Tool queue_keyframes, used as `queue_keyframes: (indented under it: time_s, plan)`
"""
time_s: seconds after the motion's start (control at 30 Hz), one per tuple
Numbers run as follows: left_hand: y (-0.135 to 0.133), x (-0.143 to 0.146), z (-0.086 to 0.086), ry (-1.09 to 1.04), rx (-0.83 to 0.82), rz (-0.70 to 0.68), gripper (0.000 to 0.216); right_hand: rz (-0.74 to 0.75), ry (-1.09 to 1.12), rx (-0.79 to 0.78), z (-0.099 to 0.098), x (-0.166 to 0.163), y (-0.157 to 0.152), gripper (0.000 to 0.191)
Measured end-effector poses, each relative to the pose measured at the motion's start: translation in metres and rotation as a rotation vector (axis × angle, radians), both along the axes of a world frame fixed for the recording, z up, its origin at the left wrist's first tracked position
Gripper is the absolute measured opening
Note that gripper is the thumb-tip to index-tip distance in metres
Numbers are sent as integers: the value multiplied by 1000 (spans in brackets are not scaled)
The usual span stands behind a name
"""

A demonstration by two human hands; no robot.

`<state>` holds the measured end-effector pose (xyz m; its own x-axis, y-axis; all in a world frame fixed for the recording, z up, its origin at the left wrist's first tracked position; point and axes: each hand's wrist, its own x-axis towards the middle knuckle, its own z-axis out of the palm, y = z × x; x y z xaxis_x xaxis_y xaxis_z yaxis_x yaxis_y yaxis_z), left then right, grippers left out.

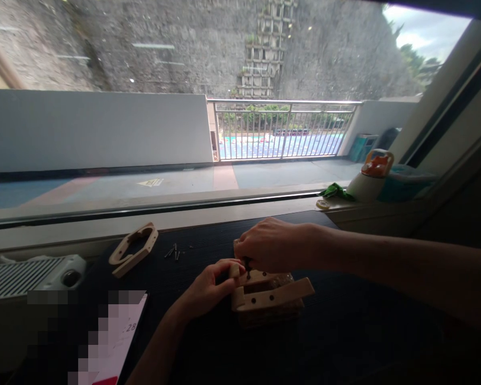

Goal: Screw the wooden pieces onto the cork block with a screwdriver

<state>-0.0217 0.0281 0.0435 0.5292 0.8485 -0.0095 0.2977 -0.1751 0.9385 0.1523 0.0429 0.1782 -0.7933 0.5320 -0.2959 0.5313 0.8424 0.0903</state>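
A wooden assembly (280,294) of pale curved pieces with dark screw holes rests on the dark table. My left hand (208,286) grips its left end, with thumb and fingers pinched round a raised wooden part. Over the far left corner of the assembly my right hand (268,245) is closed in a fist. Something thin and dark shows just under its fingers; what it is cannot be made out. A separate wooden frame piece (146,250) lies at the table's far left. Several loose screws (176,252) lie between that piece and my hands.
A tablet-like screen (124,331) lies at the lower left, partly blurred out. Left of the table is a white slatted heater (20,278). On the window sill at right stand a white-and-orange bottle (371,179), a green cloth (335,191) and a small round disc (323,204).
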Motion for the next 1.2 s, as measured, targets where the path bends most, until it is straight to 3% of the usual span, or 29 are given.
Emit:
queue_keyframes:
  time_s: [0.23, 0.43, 0.67, 0.83, 1.0, 1.1, 1.2]
  plan:
    - [2, -1, -3, -1, -17, -1, 28, -3, -42, -22, -12, 1, 4, 17]
    - [1, 0, -2, -18, -4, -13, 29, -64, -82, 33, -11, -4, 4, 20]
    - [0, 0, 2, 20, -26, 7, 30, 90, -126, 24, 1, -13, 1, 11]
    - [1, -1, 0, 14, -39, 0, 28, 131, -123, 8, -5, -14, 4, 10]
    - [1, 0, 0, -12, 10, -18, 28, -73, -49, 13, -12, -5, 11, 19]
    - [2, -1, -2, -28, 3, -25, 30, -170, 9, -50, -3, 6, 12, 30]
    - [2, -5, -5, -100, -70, -50, 39, -223, 231, -76, 10, 24, 7, 32]
